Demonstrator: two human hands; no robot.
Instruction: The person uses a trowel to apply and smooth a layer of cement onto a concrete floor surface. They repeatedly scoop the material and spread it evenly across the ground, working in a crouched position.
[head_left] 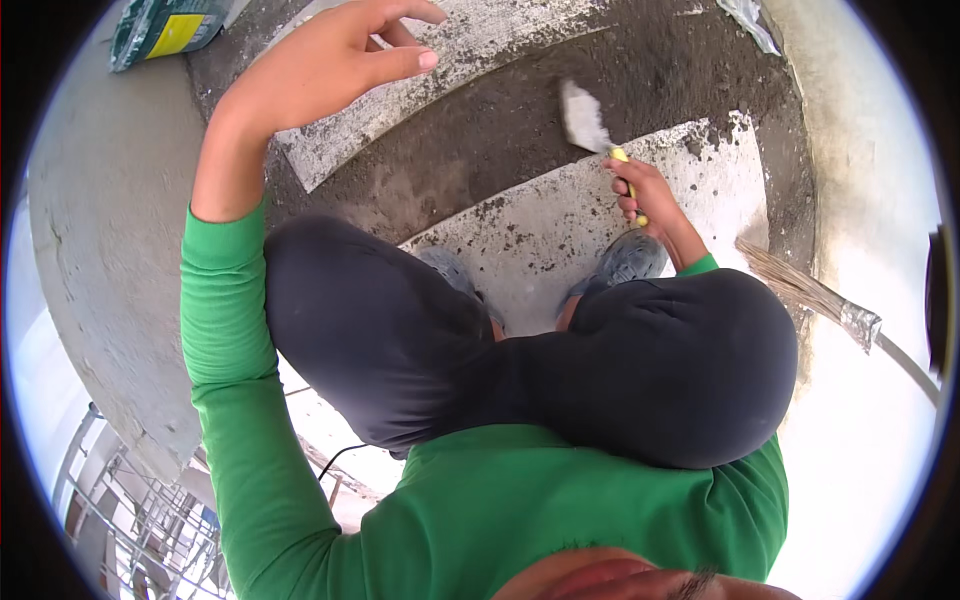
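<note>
My right hand (645, 195) grips a trowel (583, 115) by its yellow and black handle. The pale blade, slightly blurred, reaches over a strip of dark, damp-looking material (500, 110), perhaps mortar or soil. Whether the blade touches it I cannot tell. My left hand (350, 60) is raised at the upper left with fingers stretched out and nothing in it. Beneath that hand lies a pale, dirt-speckled slab or board (400, 115). A second speckled one (560, 205) lies under my feet, with dark crumbs scattered over it.
A straw broom (800, 285) leans in from the right beside a pale wall (860, 130). At the upper left stands a dark green container (165, 30) with a yellow patch. Crumpled plastic (750, 22) lies at the top right. A grey curved wall (110, 250) borders the left; scaffolding (150, 510) shows below it.
</note>
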